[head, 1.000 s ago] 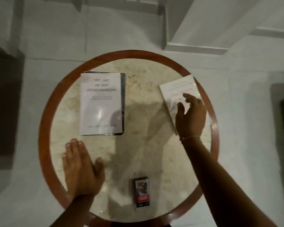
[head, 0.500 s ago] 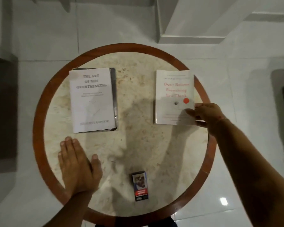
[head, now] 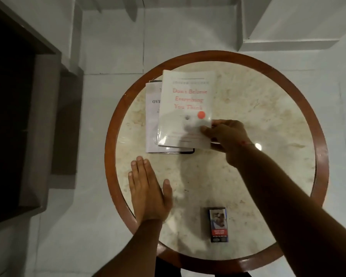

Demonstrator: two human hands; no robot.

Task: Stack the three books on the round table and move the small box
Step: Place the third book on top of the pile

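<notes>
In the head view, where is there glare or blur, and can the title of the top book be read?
Head view: glare patches on the glossy white book with red title near its lower left corner; the red title is soft but readable; a bright light reflection on the round marble table beside the right hand; straight wall lines bend from wide-angle distortion.

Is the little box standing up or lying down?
Lying down. The small box rests flat on the round table, its printed picture face up, near the front edge, apart from both hands and the books.
</notes>
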